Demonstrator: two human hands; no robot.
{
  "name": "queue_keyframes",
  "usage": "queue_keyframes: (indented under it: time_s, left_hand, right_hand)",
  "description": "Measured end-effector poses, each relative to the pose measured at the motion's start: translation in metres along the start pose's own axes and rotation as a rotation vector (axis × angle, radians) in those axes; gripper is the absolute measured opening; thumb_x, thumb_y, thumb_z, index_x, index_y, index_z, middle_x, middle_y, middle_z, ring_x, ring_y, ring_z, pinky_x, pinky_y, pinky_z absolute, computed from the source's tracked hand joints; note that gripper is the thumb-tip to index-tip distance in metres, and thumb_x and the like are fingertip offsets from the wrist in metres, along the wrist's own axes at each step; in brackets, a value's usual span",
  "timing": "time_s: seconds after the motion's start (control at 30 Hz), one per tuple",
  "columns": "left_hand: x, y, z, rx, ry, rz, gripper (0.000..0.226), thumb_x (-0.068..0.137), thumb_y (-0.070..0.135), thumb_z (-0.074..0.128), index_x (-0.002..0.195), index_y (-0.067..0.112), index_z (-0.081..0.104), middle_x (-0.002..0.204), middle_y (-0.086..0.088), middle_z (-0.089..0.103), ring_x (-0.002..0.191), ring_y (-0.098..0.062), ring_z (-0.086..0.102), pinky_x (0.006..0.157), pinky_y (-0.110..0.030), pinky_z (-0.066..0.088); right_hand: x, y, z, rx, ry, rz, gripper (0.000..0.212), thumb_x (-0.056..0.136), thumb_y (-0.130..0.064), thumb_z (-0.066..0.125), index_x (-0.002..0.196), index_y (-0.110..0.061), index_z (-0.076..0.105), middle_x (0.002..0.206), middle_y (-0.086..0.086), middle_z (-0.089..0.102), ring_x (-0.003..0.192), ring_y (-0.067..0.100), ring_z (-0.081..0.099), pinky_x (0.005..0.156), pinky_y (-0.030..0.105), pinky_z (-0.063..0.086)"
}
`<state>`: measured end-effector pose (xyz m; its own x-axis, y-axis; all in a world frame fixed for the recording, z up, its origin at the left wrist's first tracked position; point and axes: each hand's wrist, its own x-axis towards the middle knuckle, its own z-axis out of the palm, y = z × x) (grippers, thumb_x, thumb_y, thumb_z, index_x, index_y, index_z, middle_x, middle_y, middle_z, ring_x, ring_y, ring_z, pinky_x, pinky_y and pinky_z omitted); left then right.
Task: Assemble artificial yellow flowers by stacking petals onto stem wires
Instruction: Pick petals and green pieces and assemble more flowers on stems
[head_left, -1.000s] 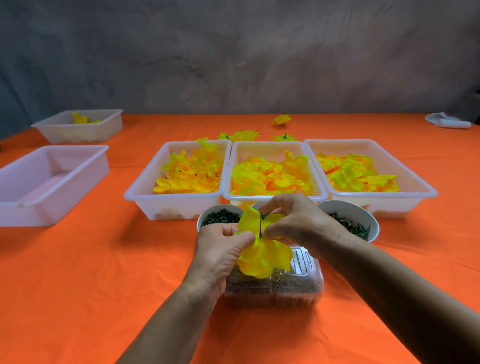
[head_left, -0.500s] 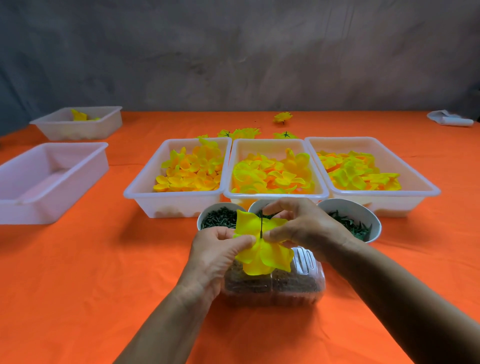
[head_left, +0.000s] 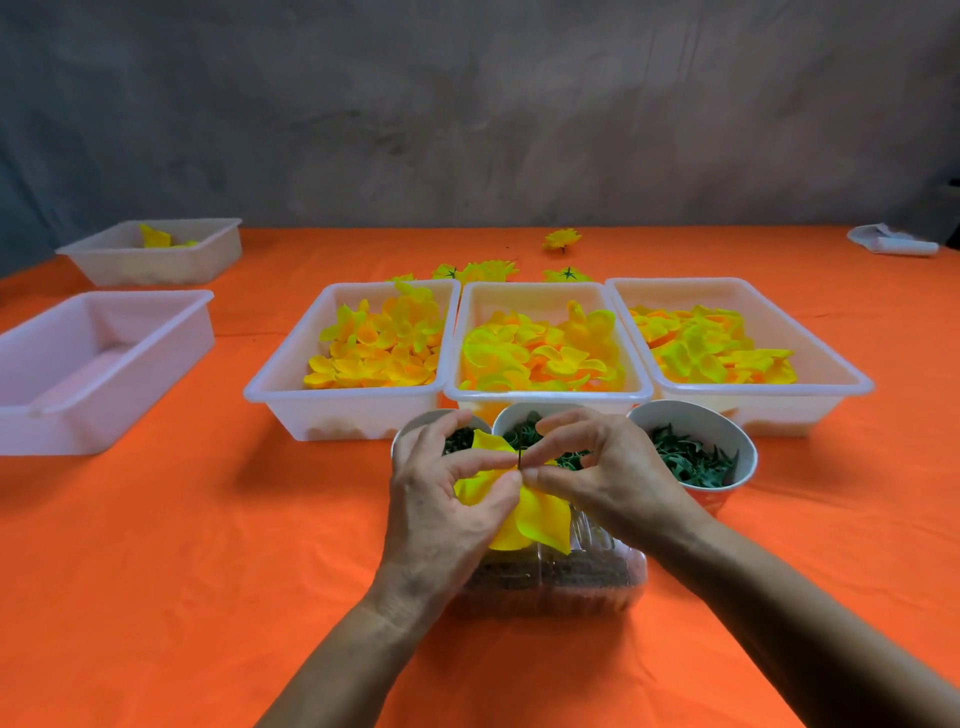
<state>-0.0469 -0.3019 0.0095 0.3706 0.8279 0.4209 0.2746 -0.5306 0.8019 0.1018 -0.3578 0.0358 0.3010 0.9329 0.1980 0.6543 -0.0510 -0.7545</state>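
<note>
a thin dark stem wire (head_left: 519, 459) stands upright through the middle of a bright yellow fabric petal layer (head_left: 524, 512), held just above a clear ribbed plastic box (head_left: 597, 577) of brownish bits. the left hand (head_left: 441, 512) pinches the petal layer beside the wire with thumb and forefinger, and the right hand (head_left: 602, 467) pinches it at the wire from the other side (its remaining fingers arch over the top). just behind the box stand three round white cups (head_left: 691, 447) of dark green pieces. behind those, three white rectangular plastic trays (head_left: 343, 405) sit side by side, heaped with yellow and orange petals. beyond the trays, a few finished yellow flowers (head_left: 562, 239) lie on the cloth. far left of the box are two more white trays (head_left: 104, 364), the farther one holding a few yellow petals. everything rests on a smooth, slightly creased orange tablecloth (head_left: 182, 571), before a mottled grey wall (head_left: 467, 114).
</note>
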Motion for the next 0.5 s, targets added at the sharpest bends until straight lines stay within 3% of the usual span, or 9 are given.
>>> queue_keyframes:
  time_s: [0.1,0.3,0.5]
  left_hand:
    - [-0.001,-0.001,0.001,-0.019,-0.011,-0.012,0.012,0.074,0.028,0.077,0.085,0.025,0.078,0.122,0.012,0.057,0.123,-0.006,0.039,0.097,-0.042,0.044]
    - [-0.002,-0.007,0.004,-0.058,-0.01,0.004,0.008,0.074,0.021,0.077,0.082,0.02,0.078,0.121,0.007,0.06,0.123,-0.01,0.043,0.102,-0.038,0.039]
    - [-0.007,-0.01,0.011,-0.063,0.06,0.005,0.004,0.073,0.02,0.078,0.076,0.018,0.076,0.118,0.01,0.06,0.121,-0.007,0.045,0.102,-0.027,0.037]
  right_hand:
    - [0.0,0.005,-0.001,0.076,-0.017,0.011,0.01,0.073,-0.025,0.079,0.079,-0.033,0.076,0.106,-0.01,0.062,0.108,-0.001,0.054,0.077,0.01,0.036]
    - [-0.001,0.011,-0.001,0.211,-0.071,0.04,0.013,0.074,-0.023,0.079,0.074,-0.035,0.076,0.113,-0.007,0.063,0.111,-0.005,0.053,0.087,0.026,0.046]
    - [0.002,0.014,0.0,0.243,-0.103,0.019,0.023,0.075,-0.02,0.078,0.066,-0.041,0.073,0.11,-0.013,0.062,0.106,-0.007,0.054,0.088,0.028,0.046]
